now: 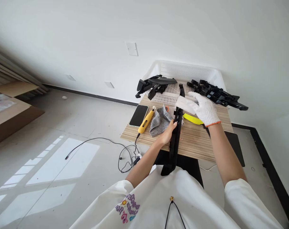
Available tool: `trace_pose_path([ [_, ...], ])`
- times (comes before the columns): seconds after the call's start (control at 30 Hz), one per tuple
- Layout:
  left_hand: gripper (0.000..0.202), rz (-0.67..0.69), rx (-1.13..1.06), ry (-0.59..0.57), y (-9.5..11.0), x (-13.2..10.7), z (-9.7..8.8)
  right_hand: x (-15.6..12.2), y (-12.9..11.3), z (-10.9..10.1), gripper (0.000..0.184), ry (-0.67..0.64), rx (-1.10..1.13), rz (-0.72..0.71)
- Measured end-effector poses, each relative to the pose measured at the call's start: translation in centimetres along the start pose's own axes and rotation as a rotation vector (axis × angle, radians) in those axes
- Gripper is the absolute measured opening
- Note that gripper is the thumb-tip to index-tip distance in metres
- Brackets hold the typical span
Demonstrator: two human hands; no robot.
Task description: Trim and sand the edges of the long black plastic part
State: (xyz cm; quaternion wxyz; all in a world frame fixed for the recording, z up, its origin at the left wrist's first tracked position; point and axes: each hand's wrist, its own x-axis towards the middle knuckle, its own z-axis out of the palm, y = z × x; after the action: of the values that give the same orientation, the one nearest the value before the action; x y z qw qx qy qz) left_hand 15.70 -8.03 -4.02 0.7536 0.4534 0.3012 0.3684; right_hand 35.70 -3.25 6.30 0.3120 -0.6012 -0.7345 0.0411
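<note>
A long black plastic part (174, 140) lies lengthwise across the small striped table (196, 143), its near end overhanging toward my lap. My bare left hand (169, 132) grips its left side near the middle. My right hand (203, 108), in a white knit glove, is closed on a white cloth or paper (184, 104) held over the part's far end. A yellow-green comb-like tool (193, 119) lies just under the right hand.
A grey glove (160, 121), a yellow corded rotary tool (146, 121) and a phone (139, 115) lie on the table's left side. A white basket (182, 74) at the back holds more black plastic parts (216, 93). Cables (125, 156) trail on the floor.
</note>
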Motion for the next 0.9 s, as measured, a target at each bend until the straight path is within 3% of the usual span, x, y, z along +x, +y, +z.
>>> trace_pose_path([
  [0.13,0.051,0.097,0.037,0.093,1.3,2.5,1.3,-0.8,-0.1,0.5,0.049,0.063,-0.081,0.017],
  [0.3,0.051,0.137,0.002,0.19,2.3,4.8,2.4,-2.5,-1.1,0.9,0.044,-0.003,-0.188,-0.048],
  [0.43,0.049,0.116,-0.022,0.141,2.0,4.7,2.9,-3.5,-1.3,1.1,0.056,-0.027,-0.279,-0.105],
  [0.63,0.048,0.15,-0.034,0.111,1.6,4.0,3.1,-3.9,-0.4,1.5,0.06,-0.106,-0.265,-0.231],
  [0.9,0.047,0.134,-0.031,0.123,0.5,3.3,3.0,-3.8,-1.0,-0.1,0.061,-0.314,-0.447,-0.251],
])
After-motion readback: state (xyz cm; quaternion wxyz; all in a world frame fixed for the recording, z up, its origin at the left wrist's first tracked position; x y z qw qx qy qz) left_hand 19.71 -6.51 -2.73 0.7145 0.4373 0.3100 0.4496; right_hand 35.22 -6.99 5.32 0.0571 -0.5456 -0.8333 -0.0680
